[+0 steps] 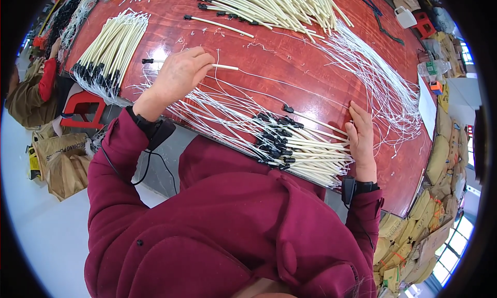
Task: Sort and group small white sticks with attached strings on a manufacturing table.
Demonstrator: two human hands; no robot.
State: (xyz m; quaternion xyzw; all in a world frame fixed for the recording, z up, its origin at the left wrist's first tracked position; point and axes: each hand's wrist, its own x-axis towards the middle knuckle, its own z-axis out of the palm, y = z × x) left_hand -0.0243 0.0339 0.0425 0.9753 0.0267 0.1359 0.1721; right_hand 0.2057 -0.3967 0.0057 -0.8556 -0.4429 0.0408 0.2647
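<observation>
Left hand (181,73): closed around thin black-tipped cream rod (225,67)
Right hand (361,135): fingers extended, just right of piled black-tipped cream rods (318,152); grip unclear

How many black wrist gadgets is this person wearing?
2: one gadget behind the left hand, another behind the right hand. The sleeves could hide more.

Cream stick (227,67), black-capped, held in left hand (181,73) over red-brown table (396,181).
Right hand (361,132) beside near stick pile's (321,150) right end; white cords (207,109) extend left from its black caps (272,137).
</observation>
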